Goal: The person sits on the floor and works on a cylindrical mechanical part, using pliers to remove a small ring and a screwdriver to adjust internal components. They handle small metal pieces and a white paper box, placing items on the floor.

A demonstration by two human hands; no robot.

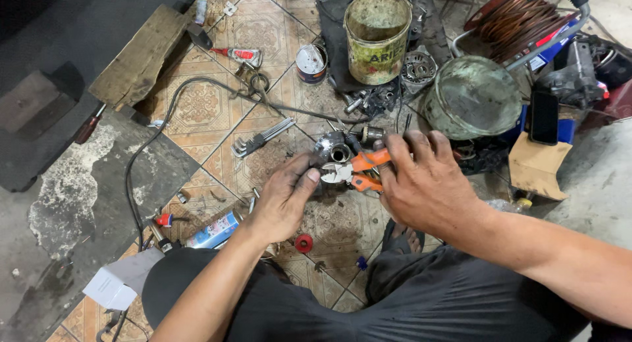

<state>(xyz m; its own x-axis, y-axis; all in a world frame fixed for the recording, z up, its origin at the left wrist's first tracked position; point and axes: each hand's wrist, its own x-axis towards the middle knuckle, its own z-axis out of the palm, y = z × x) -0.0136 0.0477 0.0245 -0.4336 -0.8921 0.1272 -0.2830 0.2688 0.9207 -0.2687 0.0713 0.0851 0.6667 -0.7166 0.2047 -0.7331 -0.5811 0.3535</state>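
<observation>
My left hand (284,198) grips a small greasy metal part (334,149) with a round opening, held above the tiled floor. My right hand (428,181) is closed around the orange handles of a pair of pliers (359,171), whose metal jaws point left and meet the part just below its opening, beside my left thumb. Both hands are dirty and close together in the middle of the view.
A set of hex keys (262,140) lies left of the hands. A rusty tin can (377,34), a small can (311,62), a round metal lid (474,97), a copper wire coil (520,16), a spray can (214,232), a red cap (303,242) and a black cable (141,159) surround me.
</observation>
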